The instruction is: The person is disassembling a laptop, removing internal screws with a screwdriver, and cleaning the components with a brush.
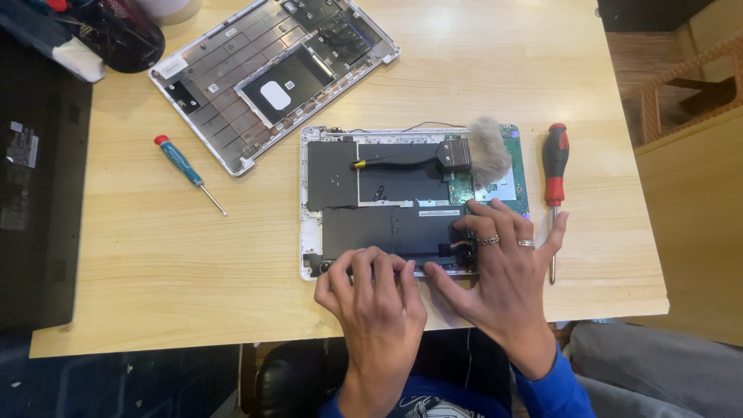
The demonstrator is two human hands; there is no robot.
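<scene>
Both hands, left hand (377, 288) and right hand (495, 259), pressed spread fingers, gripping nothing, on the opened laptop base (387, 203); its thin, rigid, fragile board probably wanted edge holds.

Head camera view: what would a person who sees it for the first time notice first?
Both hands, the left hand and the ringed right hand, press on the near edge of an opened laptop base at the table's centre; a grey-bristled brush lies across it. The removed bottom cover lies behind to the left. A blue screwdriver rests left of the base, a red-and-black screwdriver right of it.
</scene>
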